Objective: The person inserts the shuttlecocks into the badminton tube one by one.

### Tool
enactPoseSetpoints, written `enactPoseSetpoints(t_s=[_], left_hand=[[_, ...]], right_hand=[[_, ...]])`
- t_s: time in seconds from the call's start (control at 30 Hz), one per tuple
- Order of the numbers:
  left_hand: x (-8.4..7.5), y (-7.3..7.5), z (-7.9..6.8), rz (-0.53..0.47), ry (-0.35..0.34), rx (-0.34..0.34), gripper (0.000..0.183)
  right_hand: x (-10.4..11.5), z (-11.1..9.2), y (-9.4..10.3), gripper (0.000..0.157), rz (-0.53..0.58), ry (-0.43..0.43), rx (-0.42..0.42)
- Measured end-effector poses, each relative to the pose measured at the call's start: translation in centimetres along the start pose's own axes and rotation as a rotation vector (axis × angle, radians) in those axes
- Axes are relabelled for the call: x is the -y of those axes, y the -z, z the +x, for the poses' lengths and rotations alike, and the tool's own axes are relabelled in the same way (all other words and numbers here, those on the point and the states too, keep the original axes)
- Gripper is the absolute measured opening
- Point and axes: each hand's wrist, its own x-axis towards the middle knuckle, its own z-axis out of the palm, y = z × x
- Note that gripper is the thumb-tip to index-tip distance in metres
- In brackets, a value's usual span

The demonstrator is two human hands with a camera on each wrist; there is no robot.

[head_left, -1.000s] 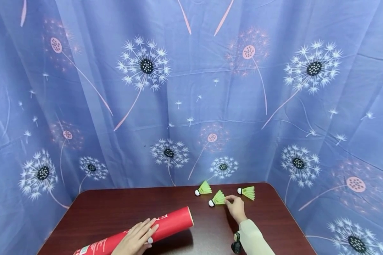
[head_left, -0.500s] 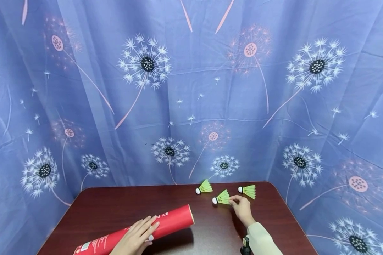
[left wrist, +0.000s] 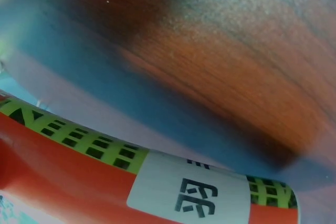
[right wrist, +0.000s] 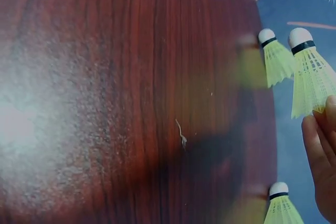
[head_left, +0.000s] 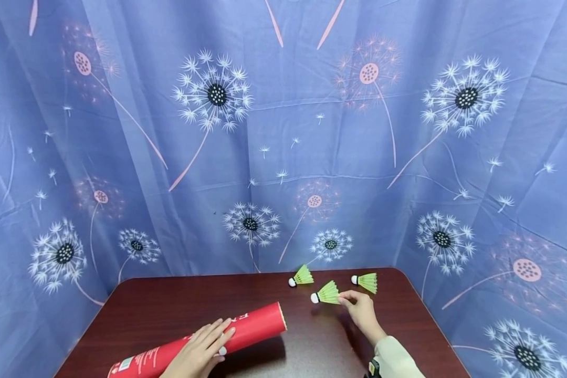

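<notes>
In the head view my left hand (head_left: 199,350) lies over a long red shuttlecock tube (head_left: 257,326) and holds it, fingers across its top. The tube slants, its right end higher and casting a shadow. Its label (left wrist: 191,190) shows in the left wrist view. My right hand (head_left: 363,314) pinches the skirt edge of a yellow-green shuttlecock (head_left: 328,294) between thumb and fingers. This shuttlecock has a white cork with a black band, pointing left. A shadow lies on the table below it. Close up, the held shuttlecock (right wrist: 310,72) appears in the right wrist view.
Two more shuttlecocks lie near the table's back edge, a left one (head_left: 303,276) and a right one (head_left: 367,282). The dark red-brown table (head_left: 170,299) has rounded back corners. A blue dandelion-print curtain (head_left: 283,131) hangs behind and at both sides.
My right hand has shifted slightly right and toward me with the pinched shuttlecock, which now shows a shadow beneath it. The left hand and tube have stayed nearly still.
</notes>
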Motion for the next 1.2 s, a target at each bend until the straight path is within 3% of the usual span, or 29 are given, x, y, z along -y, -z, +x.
enactPoseSetpoints(t_s=[0.27, 0.47, 0.73, 0.97, 1.2], left_hand=[[0.0, 0.2, 0.1, -0.029, 0.037, 0.04, 0.057], [-0.1, 0.1, 0.1, -0.025, 0.009, 0.027, 0.053], [0.0, 0.3, 0.4, -0.087, 0.026, 0.06, 0.054], [0.1, 0.4, 0.5, -0.091, 0.009, 0.039, 0.052], [0.0, 0.4, 0.6, -0.07, 0.018, 0.039, 0.054]], right_hand=[[1.2, -1.1, -0.3, 0.004, 0.116, 0.009, -0.014], [2.0, -2.2, -0.8, 0.005, 0.194, 0.014, -0.026], [4.2, -3.4, -1.7, 0.006, 0.325, 0.005, 0.021], [6.3, -4.3, -3.0, 0.007, 0.368, 0.029, 0.077], [7.7, -5.4, -4.6, 0.008, 0.35, 0.073, 0.077]])
